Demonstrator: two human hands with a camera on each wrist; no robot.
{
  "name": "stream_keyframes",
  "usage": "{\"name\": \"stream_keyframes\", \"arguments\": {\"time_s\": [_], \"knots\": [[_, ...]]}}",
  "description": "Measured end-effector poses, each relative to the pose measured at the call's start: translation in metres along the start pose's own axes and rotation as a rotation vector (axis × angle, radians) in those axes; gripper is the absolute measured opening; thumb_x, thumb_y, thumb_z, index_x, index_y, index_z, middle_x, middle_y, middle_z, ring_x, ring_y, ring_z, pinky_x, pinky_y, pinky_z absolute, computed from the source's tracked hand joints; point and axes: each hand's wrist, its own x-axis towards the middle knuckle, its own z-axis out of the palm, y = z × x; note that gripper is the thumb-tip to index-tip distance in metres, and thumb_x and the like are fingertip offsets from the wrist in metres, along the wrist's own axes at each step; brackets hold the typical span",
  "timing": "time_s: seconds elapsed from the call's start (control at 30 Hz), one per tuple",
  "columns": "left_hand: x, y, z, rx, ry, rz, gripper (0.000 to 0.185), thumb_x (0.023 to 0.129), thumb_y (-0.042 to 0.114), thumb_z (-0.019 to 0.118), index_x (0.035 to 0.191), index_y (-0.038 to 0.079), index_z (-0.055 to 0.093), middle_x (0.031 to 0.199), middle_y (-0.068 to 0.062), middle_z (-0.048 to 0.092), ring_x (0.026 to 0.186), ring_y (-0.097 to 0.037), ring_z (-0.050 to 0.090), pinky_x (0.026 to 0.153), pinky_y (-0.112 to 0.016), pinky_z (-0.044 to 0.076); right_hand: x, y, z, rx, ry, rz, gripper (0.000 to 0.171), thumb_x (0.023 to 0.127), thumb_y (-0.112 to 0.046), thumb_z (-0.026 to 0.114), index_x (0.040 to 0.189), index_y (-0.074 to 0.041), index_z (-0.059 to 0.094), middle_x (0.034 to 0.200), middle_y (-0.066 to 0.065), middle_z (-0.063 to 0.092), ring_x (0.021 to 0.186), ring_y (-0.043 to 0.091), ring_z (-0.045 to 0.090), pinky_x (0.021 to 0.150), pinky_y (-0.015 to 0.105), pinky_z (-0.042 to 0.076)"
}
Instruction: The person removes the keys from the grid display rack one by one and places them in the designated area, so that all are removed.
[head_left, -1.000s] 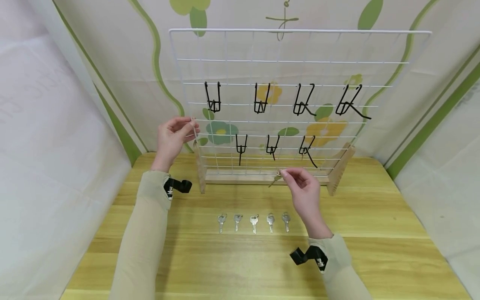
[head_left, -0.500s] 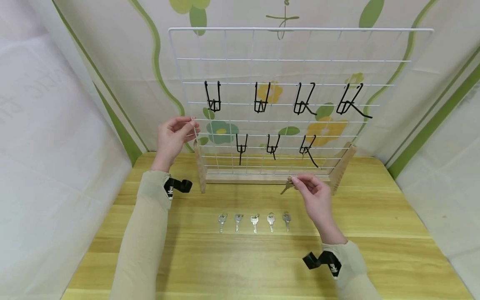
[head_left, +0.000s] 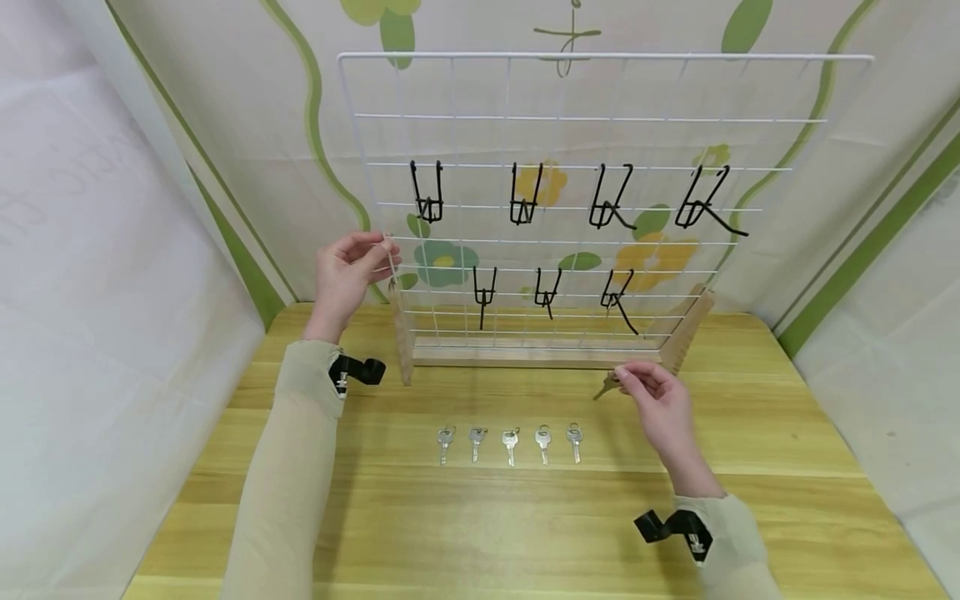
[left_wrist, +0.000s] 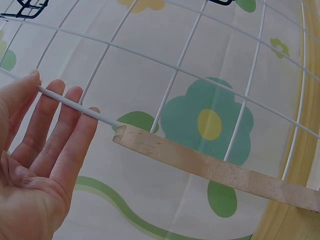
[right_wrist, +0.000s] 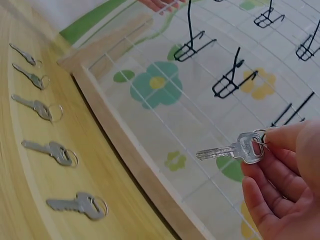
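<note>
My left hand (head_left: 345,279) pinches the left edge wire of a white wire grid rack (head_left: 592,57) between thumb and index finger; the other fingertips lie along that wire in the left wrist view. In front of the rack's lower right part, my right hand (head_left: 660,408) holds a silver key (right_wrist: 227,150) by its small ring, the blade pointing left. Several more keys (head_left: 511,446) with rings lie in a row on the wooden table (head_left: 480,533). Black hooks (head_left: 525,196) hang on the grid in an upper and a lower row.
Wooden feet (head_left: 401,337) and a wooden base bar (head_left: 517,358) hold the grid upright near the table's back edge. The lower right hook (head_left: 618,304) juts toward the front, above the right hand. A flower-patterned cloth (head_left: 247,167) stands behind the rack.
My right hand has drawn back to the right and toward the front, away from the rack's middle, with the key still pinched. My left hand has stayed in place on the grid.
</note>
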Motion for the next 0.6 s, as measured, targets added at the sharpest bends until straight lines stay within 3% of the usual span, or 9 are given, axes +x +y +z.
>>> {"name": "stream_keyframes", "arguments": {"time_s": [0.33,0.6], "knots": [[0.0,0.0,0.001,-0.002,-0.01,-0.003,0.014,0.096,0.011,0.074,0.106,0.002,0.073,0.099,-0.013,0.075,0.087,-0.023,0.074,0.081,-0.035,0.063,-0.001,0.024,-0.029,-0.112,-0.109,0.059,0.034,0.103,-0.023,0.066,0.115,0.008,0.066,0.102,0.008,0.073,0.09,0.011,0.068,0.082,0.025,0.06],[0.0,0.0,0.0,-0.003,-0.012,-0.005,0.016,0.097,0.012,0.073,0.108,0.001,0.073,0.099,-0.013,0.075,0.088,-0.025,0.074,0.081,-0.035,0.063,-0.003,0.042,-0.036,-0.206,-0.193,0.106,0.03,0.102,-0.022,0.067,0.114,0.006,0.068,0.106,0.017,0.072,0.092,0.011,0.069,0.084,0.029,0.061]]}}
